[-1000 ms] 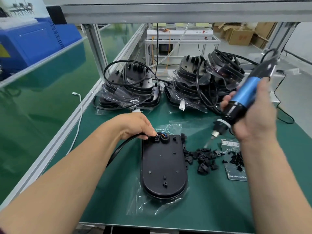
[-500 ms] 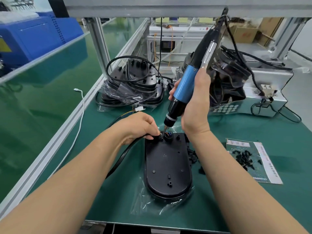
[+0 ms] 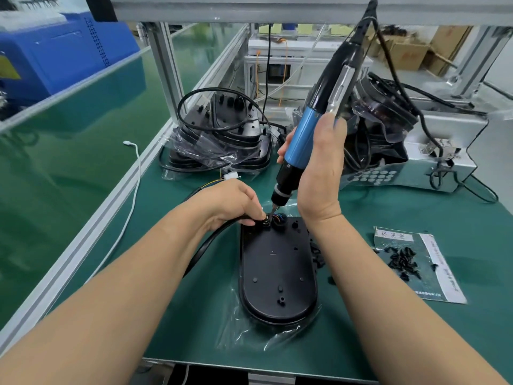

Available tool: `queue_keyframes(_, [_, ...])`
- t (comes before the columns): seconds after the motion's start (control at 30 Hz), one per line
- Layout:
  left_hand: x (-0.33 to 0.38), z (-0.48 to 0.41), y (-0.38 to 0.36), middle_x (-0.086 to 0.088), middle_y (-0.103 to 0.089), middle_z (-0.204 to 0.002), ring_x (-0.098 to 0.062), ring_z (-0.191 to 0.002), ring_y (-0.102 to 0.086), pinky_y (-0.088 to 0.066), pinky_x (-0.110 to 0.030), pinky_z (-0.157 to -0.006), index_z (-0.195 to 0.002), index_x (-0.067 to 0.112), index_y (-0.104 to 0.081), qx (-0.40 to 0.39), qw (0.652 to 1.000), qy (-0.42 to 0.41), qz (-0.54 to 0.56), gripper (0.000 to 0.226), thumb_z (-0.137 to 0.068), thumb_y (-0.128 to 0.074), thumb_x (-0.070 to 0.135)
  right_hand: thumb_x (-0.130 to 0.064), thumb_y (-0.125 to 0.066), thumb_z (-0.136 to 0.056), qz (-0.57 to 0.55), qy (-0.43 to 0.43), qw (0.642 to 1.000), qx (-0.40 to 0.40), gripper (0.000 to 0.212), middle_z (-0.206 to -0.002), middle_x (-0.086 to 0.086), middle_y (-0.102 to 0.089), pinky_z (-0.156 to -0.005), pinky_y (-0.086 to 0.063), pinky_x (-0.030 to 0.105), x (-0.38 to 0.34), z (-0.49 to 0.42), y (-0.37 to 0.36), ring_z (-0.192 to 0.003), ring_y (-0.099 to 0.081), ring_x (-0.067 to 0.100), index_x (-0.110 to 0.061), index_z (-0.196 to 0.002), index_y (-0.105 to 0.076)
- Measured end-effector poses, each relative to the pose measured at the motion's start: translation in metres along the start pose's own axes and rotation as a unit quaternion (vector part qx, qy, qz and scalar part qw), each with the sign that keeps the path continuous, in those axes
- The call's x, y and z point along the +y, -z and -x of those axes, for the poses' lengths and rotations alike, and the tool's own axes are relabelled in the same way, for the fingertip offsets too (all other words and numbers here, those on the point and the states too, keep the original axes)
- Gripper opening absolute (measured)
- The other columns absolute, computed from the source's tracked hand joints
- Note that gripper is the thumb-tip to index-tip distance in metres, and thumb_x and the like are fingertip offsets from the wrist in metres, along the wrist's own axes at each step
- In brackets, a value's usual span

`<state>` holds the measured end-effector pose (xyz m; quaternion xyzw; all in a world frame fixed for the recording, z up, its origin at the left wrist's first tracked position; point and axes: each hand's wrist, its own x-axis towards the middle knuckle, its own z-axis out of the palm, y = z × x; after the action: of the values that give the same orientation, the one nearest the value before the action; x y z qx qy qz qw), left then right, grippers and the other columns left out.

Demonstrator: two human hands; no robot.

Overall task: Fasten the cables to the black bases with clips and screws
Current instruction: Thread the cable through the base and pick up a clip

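The right hand (image 3: 319, 168) grips the blue barrel of the electric screwdriver (image 3: 302, 140), held tilted, with the bit tip set on the clip (image 3: 265, 222) at the far left corner of the black base (image 3: 277, 273). The left hand (image 3: 227, 201) pinches the cable (image 3: 205, 245) at the same corner. The base lies flat on clear plastic film on the surface (image 3: 472, 232). Loose black screws (image 3: 404, 259) lie on a paper sheet (image 3: 444, 284) right of the base. Bagged, cabled bases (image 3: 222, 145) are stacked beyond its far end.

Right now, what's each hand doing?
Left hand: holds the black cable at the black base.
Right hand: grips the blue screwdriver, bit pointing down.
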<state>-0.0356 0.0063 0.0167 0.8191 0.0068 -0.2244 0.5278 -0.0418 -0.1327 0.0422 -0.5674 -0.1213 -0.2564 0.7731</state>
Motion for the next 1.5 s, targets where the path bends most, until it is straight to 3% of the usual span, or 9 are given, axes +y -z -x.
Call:
queue_keyframes(0.2, [0.001,0.000,0.000,-0.014,-0.062,-0.075,-0.016,-0.067,-0.061,-0.052,-0.016,-0.053,-0.064,0.001,-0.061,0.000,1.000,0.007,0.002,0.021,-0.078,-0.066,-0.014,-0.047,-0.040,-0.101,-0.020,0.010,1.000,-0.002,0.031,-0.070,-0.003,-0.060,-0.063,-0.049,0.041,-0.003,-0.003,-0.002,-0.061,-0.058,0.022,-0.017,-0.099,-0.044])
queue_keyframes(0.47, [0.002,0.001,-0.001,-0.020,-0.061,-0.086,-0.020,-0.072,-0.059,-0.053,-0.016,-0.053,-0.067,-0.001,-0.060,-0.005,1.000,0.009,0.004,0.018,-0.079,-0.065,-0.014,-0.046,-0.040,-0.100,-0.002,0.017,1.000,-0.016,0.026,-0.069,-0.004,-0.060,-0.064,-0.051,0.048,-0.003,0.001,-0.004,-0.061,-0.058,0.023,-0.021,-0.094,-0.044])
queue_keyframes(0.7, [0.003,0.001,-0.001,-0.019,-0.061,-0.087,-0.020,-0.074,-0.059,-0.051,-0.016,-0.052,-0.066,0.001,-0.059,-0.011,1.000,0.005,-0.016,0.021,-0.080,-0.065,-0.013,-0.042,-0.043,-0.099,-0.041,0.025,0.997,-0.064,0.021,-0.077,0.004,-0.057,-0.062,-0.048,0.041,-0.008,0.003,-0.007,-0.063,-0.054,0.028,-0.021,-0.097,-0.047])
queue_keyframes(1.1, [0.000,-0.001,0.001,-0.014,-0.062,-0.077,-0.015,-0.069,-0.060,-0.050,-0.016,-0.053,-0.062,0.005,-0.059,-0.018,1.000,0.003,-0.007,0.026,-0.081,-0.064,-0.013,-0.038,-0.042,-0.101,-0.027,0.069,0.994,-0.084,0.018,-0.074,0.002,-0.057,-0.056,-0.048,0.048,-0.004,0.005,-0.012,-0.059,-0.054,0.033,-0.023,-0.105,-0.050])
queue_keyframes(1.27, [-0.003,-0.001,0.003,-0.002,-0.063,-0.060,-0.008,-0.061,-0.061,-0.051,-0.016,-0.055,-0.058,0.007,-0.061,-0.019,1.000,-0.010,-0.004,0.029,-0.081,-0.067,-0.011,-0.036,-0.041,-0.101,0.003,0.107,0.989,-0.098,0.018,-0.065,0.007,-0.056,-0.051,-0.047,0.051,-0.002,0.008,-0.019,-0.053,-0.054,0.034,-0.019,-0.099,-0.048])
queue_keyframes(1.5, [-0.006,0.000,0.000,-0.005,-0.063,-0.063,-0.009,-0.060,-0.060,-0.050,-0.017,-0.056,-0.063,0.004,-0.063,-0.007,0.999,-0.033,-0.009,0.024,-0.079,-0.067,-0.012,-0.037,-0.040,-0.100,0.019,0.095,0.993,-0.068,0.027,-0.062,0.012,-0.054,-0.047,-0.046,0.053,0.002,0.004,-0.021,-0.049,-0.053,0.035,-0.013,-0.091,-0.046])
